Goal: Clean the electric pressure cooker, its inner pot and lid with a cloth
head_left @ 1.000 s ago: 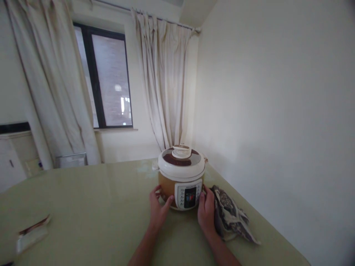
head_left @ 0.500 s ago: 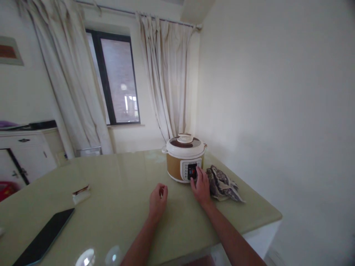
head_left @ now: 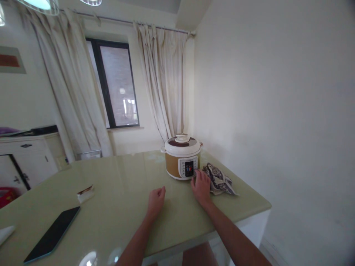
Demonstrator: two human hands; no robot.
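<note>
Electric pressure cooker (head_left: 172, 165) stands upright on the glossy green tabletop (head_left: 119, 192), near its far right part, close to the bare wall (head_left: 263, 111). White lid (head_left: 172, 148) is seated on the gold-brown body, with a brown top section and a white knob (head_left: 182, 138) at the centre. Control panel (head_left: 189, 168) faces the person; its dark display shows small blue and red marks.

Right hand (head_left: 202, 186) is open, fingers spread and slightly bent, the fingertips at the lower right edge of the control panel. Whether they press on it cannot be told. Left hand (head_left: 156, 201) is closed loosely, fingers curled in and thumb against them, near the cooker's front left but apart from it, above the tabletop.

Patterned cloth (head_left: 219, 180) lies crumpled just right of the cooker, beside the right hand. On the left part of the tabletop, a small clear packet (head_left: 85, 194) with a brown edge lies beyond a flat black tablet-like device (head_left: 52, 234). A white item (head_left: 6, 233) is cut off at the left picture edge; its type cannot be told.

Behind are a dark-framed window (head_left: 119, 85), pale curtains (head_left: 163, 74) and a white cabinet (head_left: 33, 159).
</note>
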